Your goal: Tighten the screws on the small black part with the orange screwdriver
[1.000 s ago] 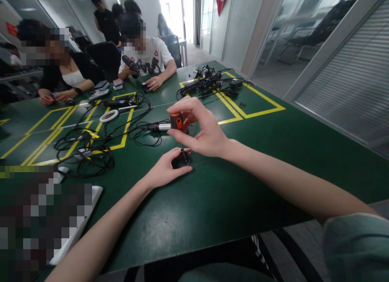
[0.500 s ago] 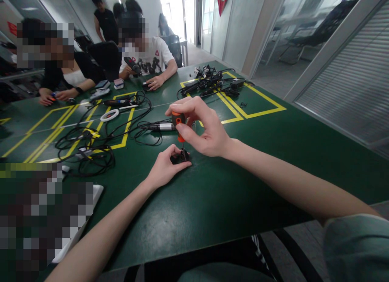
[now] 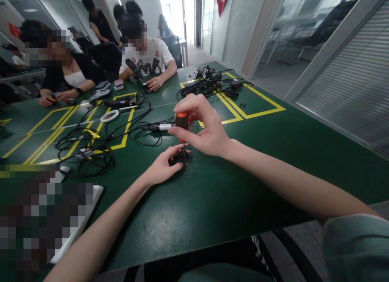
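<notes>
Head view, looking down at a green table [image 3: 231,193]. The right hand [image 3: 209,132] has its fingertips pinched around the orange-and-black handle of a little screwdriver [image 3: 182,120], which stands pretty much upright. Its tip goes down into a small black part [image 3: 181,159] sitting on the table near the front middle. The left hand [image 3: 161,168] is closed around that part from the near side, thumb and fingers pressing it to the surface.

What I'd worry about:

- The grip is way up on the handle and fingertips only. If the screwdriver tilts, the tip could hop out of the screw head and chew it up. I can't tell how well it's seated, it's too small to see.
- The left fingers sit right next to the tip, so a slip could jab straight into them.
- The part is tiny and only held by hand on a smooth table, so it could spin or skate away under a twist.
- A silver-ended plug [image 3: 165,127] and a tangle of cables [image 3: 88,148] lie just behind, so a loose screw rolling in there would be a pain to find.
</notes>
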Tool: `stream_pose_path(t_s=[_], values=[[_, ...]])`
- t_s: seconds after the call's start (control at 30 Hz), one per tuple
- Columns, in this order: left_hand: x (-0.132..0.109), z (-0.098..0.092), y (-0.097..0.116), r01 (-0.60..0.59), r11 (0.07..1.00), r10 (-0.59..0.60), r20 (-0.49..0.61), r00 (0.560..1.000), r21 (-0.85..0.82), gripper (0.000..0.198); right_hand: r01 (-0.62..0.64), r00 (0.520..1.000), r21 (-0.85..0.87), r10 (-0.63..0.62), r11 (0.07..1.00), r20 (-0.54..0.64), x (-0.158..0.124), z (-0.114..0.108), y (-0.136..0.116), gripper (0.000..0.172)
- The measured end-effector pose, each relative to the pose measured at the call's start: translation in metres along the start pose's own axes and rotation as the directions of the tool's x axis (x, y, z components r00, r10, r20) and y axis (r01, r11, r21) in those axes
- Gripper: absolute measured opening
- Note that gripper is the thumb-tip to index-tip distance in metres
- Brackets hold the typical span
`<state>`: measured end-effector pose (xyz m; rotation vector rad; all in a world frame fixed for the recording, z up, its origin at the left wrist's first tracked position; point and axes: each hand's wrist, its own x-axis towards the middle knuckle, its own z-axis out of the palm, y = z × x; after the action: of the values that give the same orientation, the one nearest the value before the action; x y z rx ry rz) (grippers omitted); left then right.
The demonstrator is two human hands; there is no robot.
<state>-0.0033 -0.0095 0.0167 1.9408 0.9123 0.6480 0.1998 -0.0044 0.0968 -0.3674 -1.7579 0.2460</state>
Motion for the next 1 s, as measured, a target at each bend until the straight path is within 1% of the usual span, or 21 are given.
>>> stream_pose_path(t_s=[0.03, 0.1, 0.17, 0.23, 0.33, 0.53, 0.77, 1.0], values=[[0.001, -0.002, -0.001, -0.004, 0.997, 0.006, 0.024, 1.0, -0.073, 0.059, 0.001, 1.0, -0.003, -0.001, 1.0, -0.003, 0.0, 0.0, 0.0, 0.024], [0.004, -0.005, -0.003, -0.002, 0.985, 0.012, 0.057, 0.998, -0.175, 0.049, -0.012, 1.0, 0.0, 0.012, 1.0, 0.003, -0.001, 0.0, 0.0, 0.019], [0.006, -0.005, -0.003, 0.004, 0.981, 0.008, 0.06, 0.998, -0.196, 0.038, -0.027, 0.999, 0.012, 0.027, 1.0, 0.021, -0.001, 0.001, 0.0, 0.02], [0.007, -0.003, -0.002, 0.003, 0.984, 0.005, 0.042, 0.999, -0.176, 0.034, -0.034, 0.999, 0.032, 0.032, 0.999, 0.043, -0.002, 0.001, 0.0, 0.022], [0.007, 0.002, 0.0, -0.016, 0.991, 0.017, 0.01, 1.0, -0.132, 0.036, -0.034, 0.997, 0.048, 0.03, 0.998, 0.07, -0.004, 0.001, 0.0, 0.025], [0.005, 0.013, 0.002, -0.047, 0.998, 0.044, -0.066, 0.997, -0.041, 0.036, -0.058, 0.993, 0.011, 0.056, 0.998, 0.101, -0.006, 0.0, -0.001, 0.028], [0.009, 0.018, 0.005, -0.034, 0.999, 0.031, -0.116, 0.993, -0.023, 0.034, -0.044, 0.995, 0.058, 0.039, 0.997, 0.091, -0.005, 0.002, -0.003, 0.027], [0.013, 0.021, 0.001, -0.036, 0.998, 0.029, -0.149, 0.988, -0.044, 0.035, -0.046, 0.995, 0.082, 0.039, 0.996, 0.088, -0.005, 0.003, -0.004, 0.026]])
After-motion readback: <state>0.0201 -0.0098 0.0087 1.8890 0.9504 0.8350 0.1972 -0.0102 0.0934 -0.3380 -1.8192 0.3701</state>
